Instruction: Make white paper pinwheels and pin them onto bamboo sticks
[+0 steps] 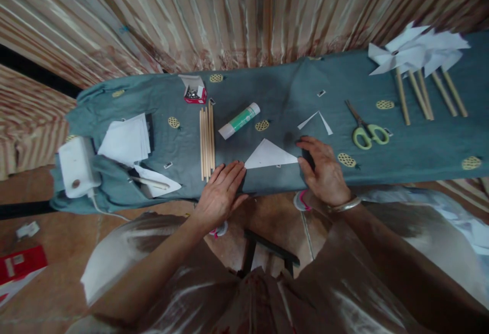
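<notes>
A folded white paper triangle (270, 155) lies near the front edge of the cloth-covered table, its point facing away from me. My left hand (221, 191) rests flat, fingertips on the triangle's left corner. At the right corner, my right hand (323, 168) touches the paper with thumb and forefinger spread apart. Two thin paper strips (324, 122) lie just beyond that hand. Green-handled scissors (367, 133) sit farther right. A glue stick (240, 120) with a green label lies behind the triangle, and several wooden sticks (206, 143) are lined up left of it.
Paper pinwheels (416, 54) on sticks lie at the far right. A small red box (194, 92) of metal pieces stands open at the back. On the left are stacked white papers (128, 139), a pencil-like stick on paper, and a white corded device (78, 166).
</notes>
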A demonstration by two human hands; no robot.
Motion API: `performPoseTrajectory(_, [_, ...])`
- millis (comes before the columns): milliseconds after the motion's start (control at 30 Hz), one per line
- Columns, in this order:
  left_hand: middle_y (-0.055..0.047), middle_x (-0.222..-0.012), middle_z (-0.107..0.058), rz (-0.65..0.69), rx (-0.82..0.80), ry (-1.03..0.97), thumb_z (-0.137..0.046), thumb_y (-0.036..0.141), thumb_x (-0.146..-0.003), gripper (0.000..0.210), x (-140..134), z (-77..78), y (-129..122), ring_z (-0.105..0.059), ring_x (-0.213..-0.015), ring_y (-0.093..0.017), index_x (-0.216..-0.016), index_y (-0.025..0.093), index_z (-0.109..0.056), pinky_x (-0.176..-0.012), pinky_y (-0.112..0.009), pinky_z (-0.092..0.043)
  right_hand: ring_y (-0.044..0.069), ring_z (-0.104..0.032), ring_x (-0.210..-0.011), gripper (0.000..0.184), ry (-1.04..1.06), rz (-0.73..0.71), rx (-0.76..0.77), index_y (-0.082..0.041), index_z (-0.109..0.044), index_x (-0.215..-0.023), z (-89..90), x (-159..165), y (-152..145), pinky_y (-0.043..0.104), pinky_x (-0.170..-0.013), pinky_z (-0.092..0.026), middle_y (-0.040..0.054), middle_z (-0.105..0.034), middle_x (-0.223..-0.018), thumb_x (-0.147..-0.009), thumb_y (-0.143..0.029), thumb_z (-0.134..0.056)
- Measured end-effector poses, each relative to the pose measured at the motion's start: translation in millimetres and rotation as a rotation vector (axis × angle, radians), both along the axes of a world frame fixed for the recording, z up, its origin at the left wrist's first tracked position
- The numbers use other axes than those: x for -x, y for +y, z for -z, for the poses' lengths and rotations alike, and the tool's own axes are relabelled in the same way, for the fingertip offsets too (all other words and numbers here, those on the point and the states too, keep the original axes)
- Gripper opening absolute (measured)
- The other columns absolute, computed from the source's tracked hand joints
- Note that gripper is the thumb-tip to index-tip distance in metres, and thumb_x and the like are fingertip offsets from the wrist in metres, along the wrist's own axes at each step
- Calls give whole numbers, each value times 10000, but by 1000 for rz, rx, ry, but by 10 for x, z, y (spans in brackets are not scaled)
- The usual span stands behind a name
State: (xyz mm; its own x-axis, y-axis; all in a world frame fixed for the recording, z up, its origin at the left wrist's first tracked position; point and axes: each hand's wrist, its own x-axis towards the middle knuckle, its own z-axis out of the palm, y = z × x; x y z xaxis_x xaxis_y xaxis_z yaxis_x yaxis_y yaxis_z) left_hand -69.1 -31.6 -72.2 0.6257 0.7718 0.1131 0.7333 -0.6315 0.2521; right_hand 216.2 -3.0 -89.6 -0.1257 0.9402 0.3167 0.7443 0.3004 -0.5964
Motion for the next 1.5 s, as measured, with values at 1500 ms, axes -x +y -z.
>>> performPoseTrajectory(1500, [-69, -1039, -626, -18, 55, -556, -610, 125, -877, 174, -427, -102, 473, -660, -954, -179, -1030, 181, -671, -827, -314, -580, 216, -721, -843, 368, 246, -130, 329, -209, -740, -1067, -363, 83, 31, 352, -764, -561, 55, -775, -984, -913, -219, -406])
